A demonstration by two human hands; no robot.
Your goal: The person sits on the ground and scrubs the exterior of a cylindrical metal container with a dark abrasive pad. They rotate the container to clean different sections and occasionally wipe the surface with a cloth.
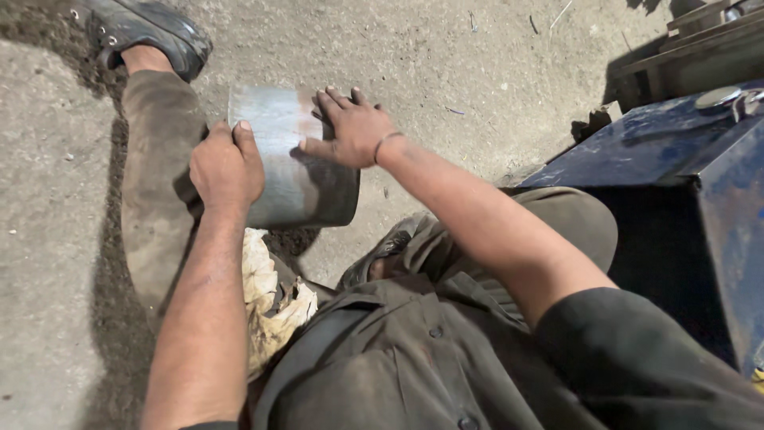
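A dull grey curved sheet-metal piece (290,159), bent like a section of a wide tube, lies on the dusty concrete floor (446,56) just ahead of the seated person, between the outstretched left leg and the folded right knee. Its long axis runs away from the person, from the dark open end near the lap up toward the far, brighter edge, tilted a little to the left in the view. The curve arches upward, so the hands meet it from above.

The left hand (227,166) sits on the left edge of the metal, fingers curled over the rim and the thumb on top, clamping that side. The right hand (350,127) lies spread and flat on the upper right of the arch, palm down, fingers pointing to the far left, pressing rather than clasping; a thin band circles its wrist. Both hands touch the piece, the left nearer its near end, the right farther along toward the far end.

A crumpled pale yellowish cloth (270,299) lies just below the metal's near end, against the left forearm. A black worn shoe (147,36) marks the end of the left leg, beyond the piece. To the right, well apart, stands a blue scuffed metal box (660,143).
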